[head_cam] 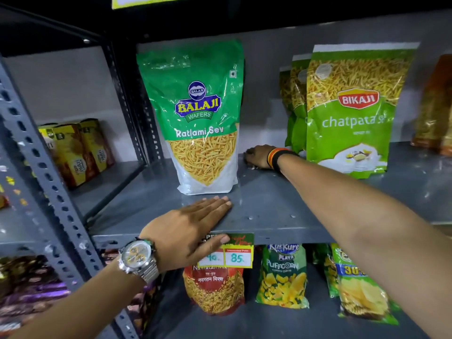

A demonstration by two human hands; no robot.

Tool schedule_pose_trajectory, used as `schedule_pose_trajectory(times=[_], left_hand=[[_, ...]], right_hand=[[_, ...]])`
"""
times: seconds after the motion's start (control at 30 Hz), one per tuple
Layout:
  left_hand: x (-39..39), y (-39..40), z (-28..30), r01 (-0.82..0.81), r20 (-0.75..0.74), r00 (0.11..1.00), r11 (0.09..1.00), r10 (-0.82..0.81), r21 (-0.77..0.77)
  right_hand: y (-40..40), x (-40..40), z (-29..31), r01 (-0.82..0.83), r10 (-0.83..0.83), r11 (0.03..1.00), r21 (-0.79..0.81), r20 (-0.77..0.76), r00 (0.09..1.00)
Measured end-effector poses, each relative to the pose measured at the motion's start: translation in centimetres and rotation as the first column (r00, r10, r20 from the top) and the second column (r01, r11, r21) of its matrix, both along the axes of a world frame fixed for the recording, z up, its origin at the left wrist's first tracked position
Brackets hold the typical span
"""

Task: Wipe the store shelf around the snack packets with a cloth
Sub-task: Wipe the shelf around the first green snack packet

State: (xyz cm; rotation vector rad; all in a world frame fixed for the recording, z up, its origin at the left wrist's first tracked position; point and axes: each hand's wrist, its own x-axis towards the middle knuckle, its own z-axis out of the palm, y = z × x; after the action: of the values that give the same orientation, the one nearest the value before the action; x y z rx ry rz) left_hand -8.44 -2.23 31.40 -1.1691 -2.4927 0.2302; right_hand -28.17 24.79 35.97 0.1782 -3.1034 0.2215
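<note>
Head view: on the grey shelf (269,206) the left hand (193,226) lies flat and open at the front edge, palm down, fingers together just before the upright Balaji Ratlami Sev packet (198,118), thumb hooked over the shelf lip onto a price tag (234,255); it holds nothing. The right hand (259,156) reaches deep toward the back edge, between that packet and the Bikaji chatpata packets (349,113), knuckles up, fingers curled down onto the shelf (whether a cloth lies beneath them I cannot tell). A wristwatch (139,259) sits on the left wrist.
</note>
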Motion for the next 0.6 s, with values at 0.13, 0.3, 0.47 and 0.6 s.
schedule_pose_trajectory(times=[0.13,0.3,0.47,0.6], left_hand=[[0.1,0.0,0.0,-0.017,0.034,0.999,1.0,0.016,0.009],[-0.3,-0.1,-0.3,-0.022,0.072,0.997,0.999,0.02,0.029],[-0.3,-0.1,-0.4,-0.025,0.071,0.997,0.999,0.021,0.045],[-0.1,-0.1,-0.4,-0.028,0.072,0.997,0.999,0.025,0.045]], right_hand=[[0.5,4.6,0.2,-0.107,0.107,0.994,0.007,-0.047,0.993],[2.1,11.1,0.4,-0.296,0.297,0.955,0.011,-0.042,0.954],[2.2,14.0,0.1,-0.251,0.253,0.967,0.032,-0.059,0.966],[2.6,13.7,0.5,-0.173,0.123,0.963,-0.207,-0.234,0.964]])
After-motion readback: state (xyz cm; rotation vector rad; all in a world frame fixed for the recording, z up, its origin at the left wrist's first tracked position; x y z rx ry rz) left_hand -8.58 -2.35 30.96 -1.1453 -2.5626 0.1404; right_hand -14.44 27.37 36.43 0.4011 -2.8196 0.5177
